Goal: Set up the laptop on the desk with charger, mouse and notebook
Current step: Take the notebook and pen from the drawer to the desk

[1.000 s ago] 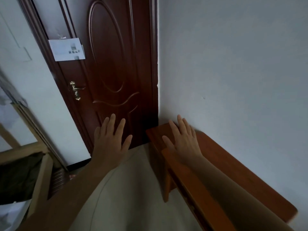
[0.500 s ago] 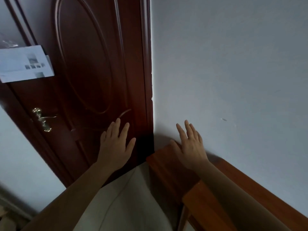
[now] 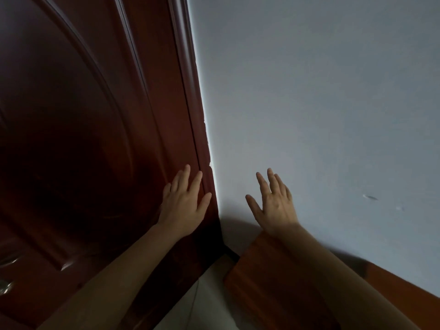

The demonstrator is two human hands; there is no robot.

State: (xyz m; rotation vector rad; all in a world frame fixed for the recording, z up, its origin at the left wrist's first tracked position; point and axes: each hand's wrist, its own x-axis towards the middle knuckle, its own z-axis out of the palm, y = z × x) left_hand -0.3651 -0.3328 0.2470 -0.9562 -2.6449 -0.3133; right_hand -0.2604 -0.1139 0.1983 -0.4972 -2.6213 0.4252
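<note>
a: listing item one: left hand [image 3: 184,202], bare, fingers spread, grasping nothing, raised before the dark red-brown panelled wooden door [image 3: 83,139]; contact with it cannot be told.

b: item two?

a: right hand [image 3: 273,206], bare, fingers spread, grasping nothing, raised before the pale grey painted wall [image 3: 321,103], above the end of the reddish-brown wooden desk [image 3: 259,277].

b: laptop, charger, mouse, notebook?

a: none in view. only the desk's end shows, lower right, its long axis running along the wall toward the right.

b: nearer hand?

a: right, directly over the desk; left is off it, door side. judgement: setup not begun; the items must be found elsewhere first.
</note>
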